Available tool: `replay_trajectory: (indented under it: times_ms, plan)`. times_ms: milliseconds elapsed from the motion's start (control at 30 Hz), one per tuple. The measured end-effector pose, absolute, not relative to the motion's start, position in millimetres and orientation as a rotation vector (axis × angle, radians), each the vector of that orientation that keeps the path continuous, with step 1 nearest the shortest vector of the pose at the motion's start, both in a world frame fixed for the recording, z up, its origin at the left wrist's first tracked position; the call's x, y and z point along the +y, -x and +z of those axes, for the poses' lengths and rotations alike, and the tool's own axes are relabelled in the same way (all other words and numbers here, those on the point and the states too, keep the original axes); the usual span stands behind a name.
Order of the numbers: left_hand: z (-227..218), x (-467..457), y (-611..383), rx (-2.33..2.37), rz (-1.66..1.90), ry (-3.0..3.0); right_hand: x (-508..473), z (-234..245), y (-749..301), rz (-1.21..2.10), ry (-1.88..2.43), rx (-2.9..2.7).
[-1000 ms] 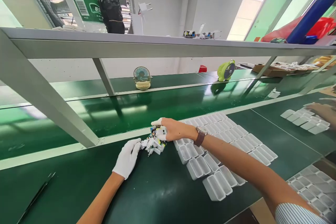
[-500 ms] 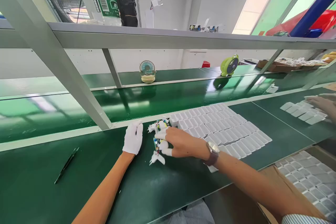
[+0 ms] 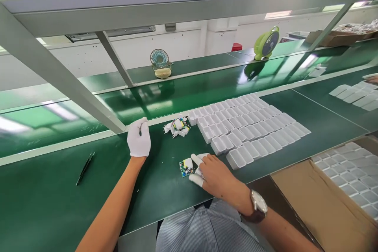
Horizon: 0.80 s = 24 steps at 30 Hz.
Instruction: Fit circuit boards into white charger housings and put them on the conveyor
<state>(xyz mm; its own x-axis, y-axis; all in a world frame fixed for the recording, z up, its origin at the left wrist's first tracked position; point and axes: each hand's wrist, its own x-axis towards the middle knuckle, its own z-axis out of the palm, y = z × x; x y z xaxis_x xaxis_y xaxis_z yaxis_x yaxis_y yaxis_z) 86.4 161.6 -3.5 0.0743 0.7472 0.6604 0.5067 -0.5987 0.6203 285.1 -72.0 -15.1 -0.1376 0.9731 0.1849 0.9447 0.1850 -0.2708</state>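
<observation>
My right hand [image 3: 217, 173], with white finger cots on its fingertips, grips the right side of a small green circuit board [image 3: 186, 167] low over the green work surface. The fingers partly cover the board and a white part beside it. My left hand [image 3: 138, 138], in a white glove, is near the far edge of the surface. Its thumb and fingers curl together at the tips; whether anything is between them is hidden. Between and beyond my hands lies a small pile of circuit boards with white plug parts [image 3: 178, 126].
Rows of white open plastic cases [image 3: 246, 124] stand to the right. Black tweezers [image 3: 85, 168] lie left. A cardboard box [image 3: 307, 201] holding more cases is at lower right. A shelf beam [image 3: 177, 12] crosses above; a co-worker's hand [image 3: 372, 78] is by other cases at far right.
My right hand has come away from the pile towards me, bringing a circuit board. My left hand remains near the far edge, its fingers still curled. The view has tilted down.
</observation>
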Motion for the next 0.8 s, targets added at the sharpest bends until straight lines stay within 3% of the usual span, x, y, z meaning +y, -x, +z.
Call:
replay_trajectory:
  times_ms: [133,433,633,800]
  plan:
    - [16.3,116.0,-108.6,1.207,1.293,-2.229,-78.1,-35.7,-274.8,0.117,1.761,-2.147]
    - [33.5,42.0,-185.0,0.414,0.081,-2.985,-77.3,-66.3,-273.6,0.077,1.590,-2.048]
    - [19.6,39.4,-234.6,0.403,-0.132,-3.041,-83.3,-73.6,-271.3,0.055,1.622,-2.012]
    - [33.7,44.0,-222.8,0.354,-0.168,-2.982,-83.5,-71.2,-274.1,0.087,1.569,-2.009]
